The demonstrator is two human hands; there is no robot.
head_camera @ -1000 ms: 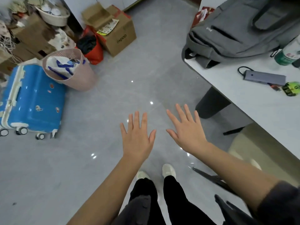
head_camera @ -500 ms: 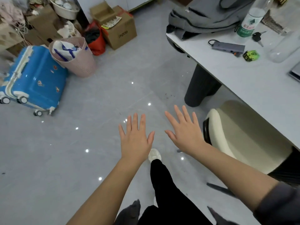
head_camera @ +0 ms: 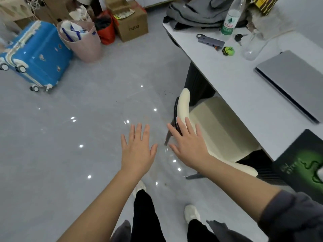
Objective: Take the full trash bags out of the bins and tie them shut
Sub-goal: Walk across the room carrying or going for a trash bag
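A pink bin (head_camera: 83, 44) stands on the grey floor at the upper left, lined with a bag and stuffed with white and blue rubbish (head_camera: 72, 31) that pokes above the rim. Both of my hands are held out flat over the floor, far from the bin. My left hand (head_camera: 138, 149) has its fingers spread and holds nothing. My right hand (head_camera: 187, 144) is also spread and empty, hovering beside the back of a cream chair (head_camera: 216, 130).
A blue suitcase (head_camera: 35, 53) lies left of the bin. A red bag (head_camera: 105, 30) and cardboard boxes (head_camera: 132, 23) sit behind it. The white desk (head_camera: 236, 79) on the right carries a backpack, bottles, a laptop and small items. My feet stand on the floor below.
The view has swung right and forward: the desk, chair and laptop now fill the right side. Both hands stay spread and empty, and my right hand now hovers by the chair back.
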